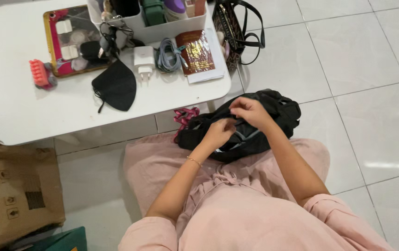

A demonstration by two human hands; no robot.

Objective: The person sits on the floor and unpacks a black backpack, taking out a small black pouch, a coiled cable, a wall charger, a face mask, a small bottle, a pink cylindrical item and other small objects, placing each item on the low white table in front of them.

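A black fabric bag (pixel 274 114) rests on my lap over a pink dress. My left hand (pixel 219 134) pinches the bag's near edge by its opening. My right hand (pixel 250 111) grips the top edge of the same opening, fingers closed on the fabric or zip. The two hands are close together, almost touching. What lies inside the bag is hidden.
A low white table (pixel 32 116) stands ahead with a black face mask (pixel 115 86), white charger (pixel 143 59), coiled cable (pixel 167 55), dark red booklet (pixel 197 52), mirror (pixel 71 42), pink hair clip (pixel 39 73) and white organiser (pixel 162 28). A patterned tote (pixel 231 32) sits on the tiled floor, a cardboard box (pixel 15 195) at left.
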